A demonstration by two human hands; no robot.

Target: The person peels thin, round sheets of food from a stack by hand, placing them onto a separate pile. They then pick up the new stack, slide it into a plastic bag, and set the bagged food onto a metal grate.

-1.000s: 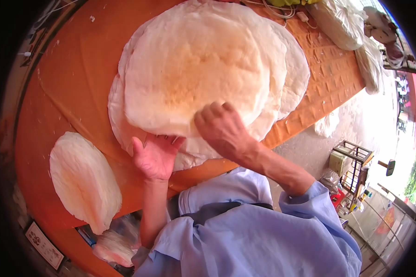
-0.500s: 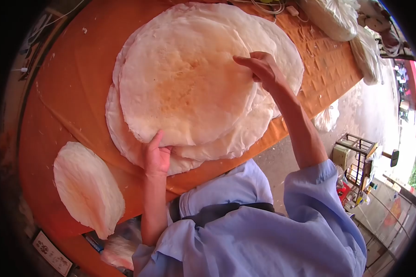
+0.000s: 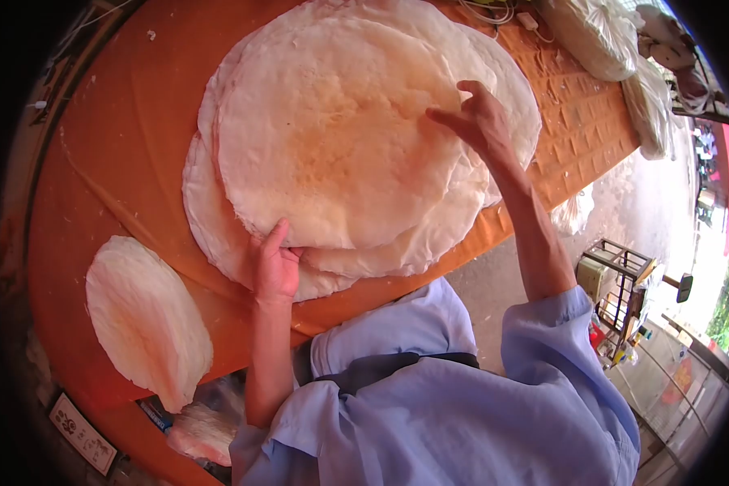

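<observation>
A stack of large, thin, round off-white sheets lies before me, the top sheet (image 3: 340, 138) tinted tan in its middle. At its near edge my left hand (image 3: 278, 263) grips the rim, thumb on top and fingers tucked under, partly hidden. My right hand (image 3: 479, 120) is over the right side of the top sheet, thumb and forefinger spread apart with nothing between them. Under the top sheet, wider lower sheets (image 3: 413, 251) stick out with wavy, uneven edges.
An orange cloth (image 3: 138, 121) covers the table. On its left side rests a smaller, folded-looking off-white sheet (image 3: 148, 324). White plastic bags (image 3: 595, 36) and a cable (image 3: 486, 12) sit at the far right. A metal rack (image 3: 620, 271) stands on the floor to the right.
My right hand has opened, its thumb and forefinger parting from a pinch near the sheet's right edge. My left hand stays at the near rim. The whole view has shifted slightly.
</observation>
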